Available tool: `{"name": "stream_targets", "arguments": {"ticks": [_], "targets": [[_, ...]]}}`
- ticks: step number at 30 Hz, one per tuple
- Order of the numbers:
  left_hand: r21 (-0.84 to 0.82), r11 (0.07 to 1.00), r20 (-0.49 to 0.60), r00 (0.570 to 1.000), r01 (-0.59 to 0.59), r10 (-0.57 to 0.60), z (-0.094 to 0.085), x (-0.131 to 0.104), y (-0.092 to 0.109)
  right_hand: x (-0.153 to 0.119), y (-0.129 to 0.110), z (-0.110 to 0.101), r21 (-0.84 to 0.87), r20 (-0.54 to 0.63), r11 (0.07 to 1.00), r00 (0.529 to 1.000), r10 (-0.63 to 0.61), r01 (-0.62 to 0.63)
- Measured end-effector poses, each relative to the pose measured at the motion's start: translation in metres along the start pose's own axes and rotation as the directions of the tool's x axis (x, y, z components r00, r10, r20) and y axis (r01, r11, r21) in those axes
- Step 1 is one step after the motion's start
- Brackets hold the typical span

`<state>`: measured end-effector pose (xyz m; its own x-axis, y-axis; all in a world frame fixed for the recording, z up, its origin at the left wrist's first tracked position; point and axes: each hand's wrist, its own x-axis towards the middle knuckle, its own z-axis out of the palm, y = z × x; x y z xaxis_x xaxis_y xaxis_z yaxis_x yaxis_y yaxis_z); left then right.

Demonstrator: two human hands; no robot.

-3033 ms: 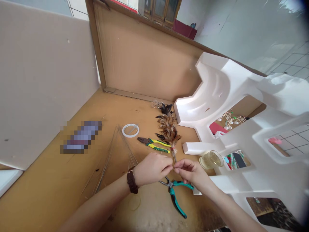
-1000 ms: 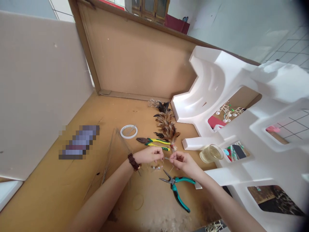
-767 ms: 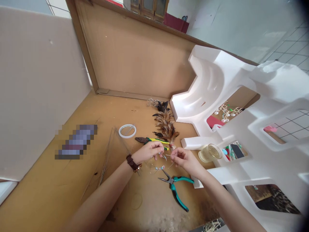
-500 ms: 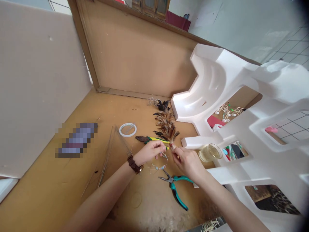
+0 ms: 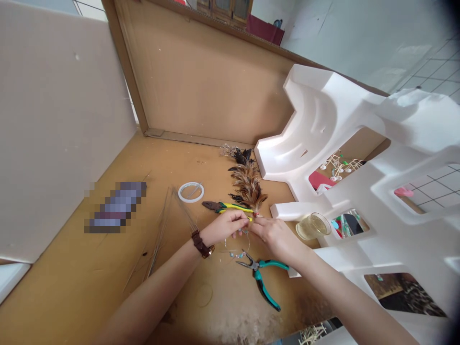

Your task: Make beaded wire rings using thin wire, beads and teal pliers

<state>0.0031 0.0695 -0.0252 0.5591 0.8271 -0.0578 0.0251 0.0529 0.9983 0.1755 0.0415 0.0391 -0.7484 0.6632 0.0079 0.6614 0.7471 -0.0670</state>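
1. My left hand [image 5: 228,225] is grasping what looks like the upper part of a beaded wire loop [image 5: 237,255], thumb and fingers coming together while the rest is hanging below.
2. My right hand [image 5: 276,235] is reaching in from the other side, palm down, fingers bent toward the left fingertips. Its own fingertips are hiding, so I cannot tell whether it is gripping anything.
3. For working this wire well, I think I should be pinching lightly and close to the end, since thin wire is probably kinking easily under a hard squeeze.
4. I should also be steadying both wrists, with the beads hanging free of the teal-handled pliers [image 5: 256,273], whose nose is lying right by them and looks likely to snag the loop.
5. The loop is hanging on the near side of my left fingertips, between the two hands, its beads sitting lowest.
6. Just beyond my right fingers, the bound end of the feather bundle [image 5: 247,184] is lying; the yellow-and-green pliers [image 5: 223,207] are resting partly behind my left hand.
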Motion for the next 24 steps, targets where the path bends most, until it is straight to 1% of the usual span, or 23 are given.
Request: {"name": "stream_targets", "arguments": {"ticks": [3,6,10,12,15,18,20,21,23,24], "targets": [[-0.017,1.0,0.045,0.999,-0.015,0.016,-0.003,-0.003,0.006,-0.001,0.008,-0.001,0.209,-0.051,0.975,0.995,0.088,-0.075],[-0.058,0.997,0.077,0.995,-0.054,0.058,-0.003,-0.006,0.011,-0.002,0.014,-0.004,0.352,-0.073,0.931,0.989,0.132,-0.098],[-0.037,0.994,0.087,0.99,-0.105,0.108,0.0,-0.01,0.015,0.0,0.013,-0.008,0.453,-0.068,0.886,0.987,0.145,-0.098],[-0.034,0.996,0.094,0.991,-0.087,0.09,0.001,-0.013,0.017,0.002,0.01,-0.011,0.481,-0.062,0.87,0.986,0.153,-0.105],[-0.023,0.999,0.129,0.991,-0.023,0.026,0.001,-0.017,0.021,0.006,0.005,-0.015,0.532,-0.066,0.837,0.979,0.191,-0.128],[-0.003,1.0,0.102,0.995,-0.013,0.013,-0.001,-0.02,0.025,0.01,0.003,-0.019,0.615,-0.091,0.772,0.958,0.271,-0.16],[0.002,0.999,0.058,0.998,-0.035,0.035,-0.002,-0.022,0.029,0.01,0.002,-0.019,0.697,-0.12,0.693,0.923,0.366,-0.184],[-0.001,0.999,0.033,0.998,-0.047,0.047,-0.002,-0.023,0.03,0.008,0.001,-0.018,0.754,-0.128,0.627,0.893,0.431,-0.194],[-0.022,0.997,-0.023,0.997,-0.068,0.068,-0.001,-0.023,0.033,0.001,-0.004,-0.013,0.875,-0.124,0.445,0.802,0.585,-0.189],[-0.035,0.996,-0.055,0.995,-0.079,0.077,-0.001,-0.023,0.033,-0.003,-0.008,-0.009,0.925,-0.1,0.34,0.751,0.652,-0.172]]}}
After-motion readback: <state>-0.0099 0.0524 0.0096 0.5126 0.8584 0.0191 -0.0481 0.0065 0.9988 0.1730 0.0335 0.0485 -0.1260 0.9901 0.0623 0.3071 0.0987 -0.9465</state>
